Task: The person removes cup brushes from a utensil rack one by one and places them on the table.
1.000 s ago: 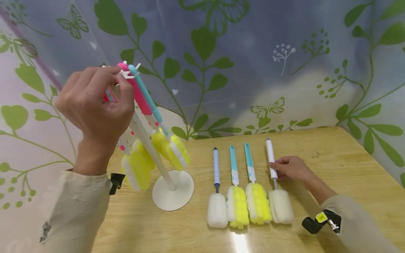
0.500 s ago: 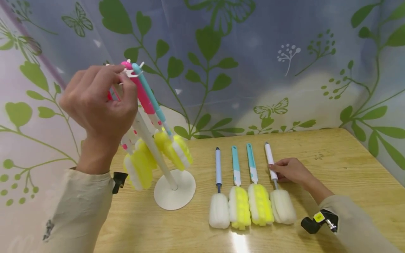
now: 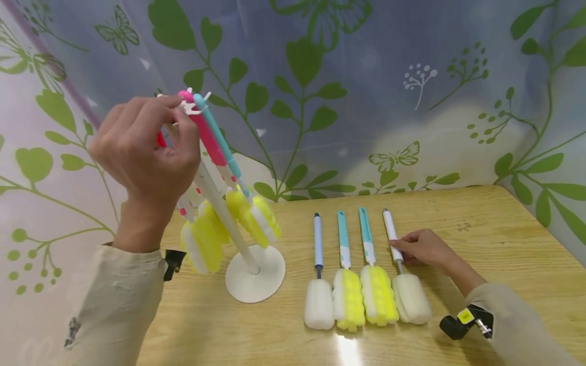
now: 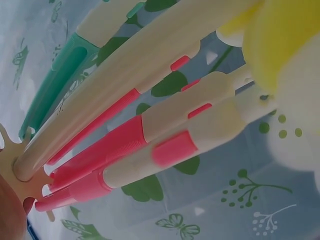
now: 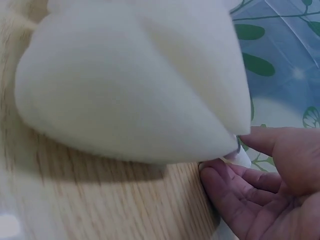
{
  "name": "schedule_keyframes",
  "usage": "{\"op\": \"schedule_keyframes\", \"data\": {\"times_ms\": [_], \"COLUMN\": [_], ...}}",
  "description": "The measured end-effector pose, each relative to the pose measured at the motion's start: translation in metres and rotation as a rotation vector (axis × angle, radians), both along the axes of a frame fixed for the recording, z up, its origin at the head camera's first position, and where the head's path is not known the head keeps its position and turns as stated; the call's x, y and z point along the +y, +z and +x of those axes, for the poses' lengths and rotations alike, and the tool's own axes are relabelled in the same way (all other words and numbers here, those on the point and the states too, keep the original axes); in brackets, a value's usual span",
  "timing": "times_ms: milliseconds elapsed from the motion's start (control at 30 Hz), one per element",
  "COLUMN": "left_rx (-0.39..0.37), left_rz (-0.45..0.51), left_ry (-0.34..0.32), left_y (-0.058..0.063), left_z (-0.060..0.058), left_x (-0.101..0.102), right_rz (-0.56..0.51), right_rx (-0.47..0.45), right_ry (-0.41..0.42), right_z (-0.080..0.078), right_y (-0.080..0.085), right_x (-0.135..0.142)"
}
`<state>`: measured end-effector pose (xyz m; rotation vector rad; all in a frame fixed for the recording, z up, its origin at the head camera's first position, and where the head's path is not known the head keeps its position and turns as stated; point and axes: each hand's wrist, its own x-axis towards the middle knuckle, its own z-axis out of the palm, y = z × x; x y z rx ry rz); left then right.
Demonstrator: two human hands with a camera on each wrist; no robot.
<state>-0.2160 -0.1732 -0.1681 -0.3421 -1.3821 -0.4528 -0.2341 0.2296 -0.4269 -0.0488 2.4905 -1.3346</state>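
My left hand [image 3: 146, 147] is curled at the top of a white brush stand [image 3: 224, 211], gripping it near the hooks. Bottle brushes with pink and teal handles [image 3: 220, 140] hang there, yellow-and-white sponge heads [image 3: 203, 246] down. The left wrist view has the stand's pole [image 4: 120, 70] between a green handle [image 4: 60, 85] and pink ones [image 4: 100, 155]. My right hand [image 3: 423, 246] pinches the white handle of a sponge brush [image 3: 413, 300] lying rightmost in a row. In the right wrist view its cream sponge head [image 5: 125, 90] hides most of the handle beside the fingertips [image 5: 212, 177].
Left of the held brush lie two teal-handled brushes with yellow-and-white heads [image 3: 379, 295] and a pale blue-handled brush [image 3: 319, 305]. The stand's round base [image 3: 238, 284] rests on the wooden table [image 3: 503, 239]. A leaf-patterned curtain [image 3: 339, 152] hangs behind.
The handle of the right brush has swung slightly left and lower in my right hand. My left hand keeps its grip on the stand. The whole view has shifted a little.
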Motion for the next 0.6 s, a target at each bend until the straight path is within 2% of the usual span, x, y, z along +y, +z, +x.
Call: {"op": "schedule_keyframes", "data": {"times_ms": [233, 367, 467, 600], "left_rx": [-0.024, -0.081, -0.155, -0.242], "left_rz": [-0.017, -0.078, -0.120, -0.150], "left_ry": [-0.063, -0.132, -0.243, -0.415], "left_y": [0.001, 0.003, 0.006, 0.011], "left_z": [0.003, 0.007, 0.011, 0.015], "left_x": [-0.003, -0.008, -0.015, -0.024], "right_rz": [-0.031, -0.011, -0.006, -0.053], "right_rx": [0.029, 0.102, 0.160, 0.222], "right_ry": [-0.014, -0.034, -0.050, -0.045], "right_z": [0.003, 0.002, 0.000, -0.002], "right_y": [0.004, 0.011, 0.020, 0.038], "right_x": [0.007, 0.012, 0.012, 0.003]}}
